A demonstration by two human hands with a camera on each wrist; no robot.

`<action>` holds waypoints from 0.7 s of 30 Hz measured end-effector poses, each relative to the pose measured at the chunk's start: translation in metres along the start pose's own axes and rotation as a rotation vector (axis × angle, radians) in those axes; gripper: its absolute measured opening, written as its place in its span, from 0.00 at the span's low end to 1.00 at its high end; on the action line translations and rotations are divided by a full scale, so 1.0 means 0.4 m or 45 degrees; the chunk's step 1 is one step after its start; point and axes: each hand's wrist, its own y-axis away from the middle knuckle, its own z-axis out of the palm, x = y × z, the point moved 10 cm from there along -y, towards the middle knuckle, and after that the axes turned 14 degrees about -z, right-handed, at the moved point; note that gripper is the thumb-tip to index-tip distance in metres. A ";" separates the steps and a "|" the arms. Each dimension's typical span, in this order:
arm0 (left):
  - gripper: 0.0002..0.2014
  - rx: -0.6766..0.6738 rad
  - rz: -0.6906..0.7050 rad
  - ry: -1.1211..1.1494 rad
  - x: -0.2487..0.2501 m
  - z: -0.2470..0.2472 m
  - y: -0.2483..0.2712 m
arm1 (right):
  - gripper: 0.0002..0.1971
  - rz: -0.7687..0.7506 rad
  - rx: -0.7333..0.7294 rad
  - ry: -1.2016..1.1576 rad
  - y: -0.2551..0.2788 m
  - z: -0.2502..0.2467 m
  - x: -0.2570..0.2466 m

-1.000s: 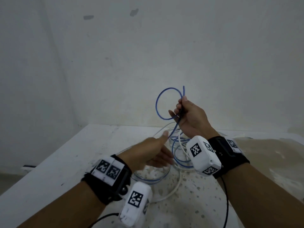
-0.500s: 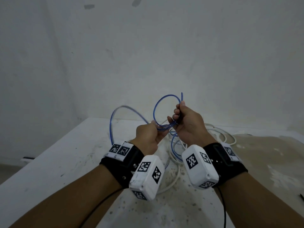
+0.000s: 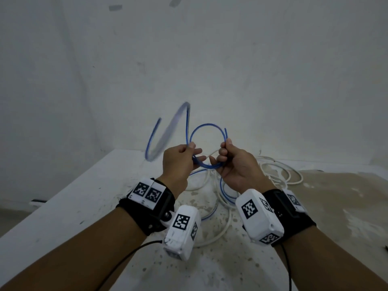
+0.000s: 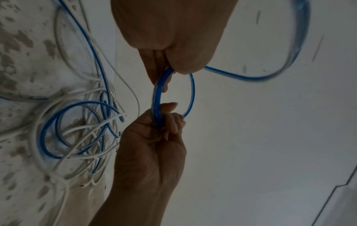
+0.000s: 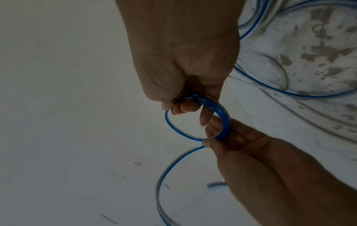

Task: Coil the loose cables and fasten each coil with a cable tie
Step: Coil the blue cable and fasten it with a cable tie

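Two hands on one blue cable, held in the air above the table. Right hand pinches the small loop at its right side, thumb and fingers curled round the strands, cut end poking up just past the fingertips. Left hand grips the loop's left side, fingers curled round it. A blurred slack length arcs up and left from the left hand. The rest of the blue cable lies tangled with white cables on the table below the hands.
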 end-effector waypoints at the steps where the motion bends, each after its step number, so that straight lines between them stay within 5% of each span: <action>1: 0.10 0.014 -0.002 0.015 0.007 -0.001 -0.002 | 0.14 0.007 -0.006 0.018 0.003 0.001 0.004; 7: 0.09 0.112 -0.082 0.004 0.036 -0.014 -0.025 | 0.14 0.084 -0.103 0.138 0.026 0.019 0.032; 21: 0.12 -0.100 0.121 0.089 0.097 -0.014 -0.034 | 0.13 0.137 -0.268 0.111 0.032 0.030 0.048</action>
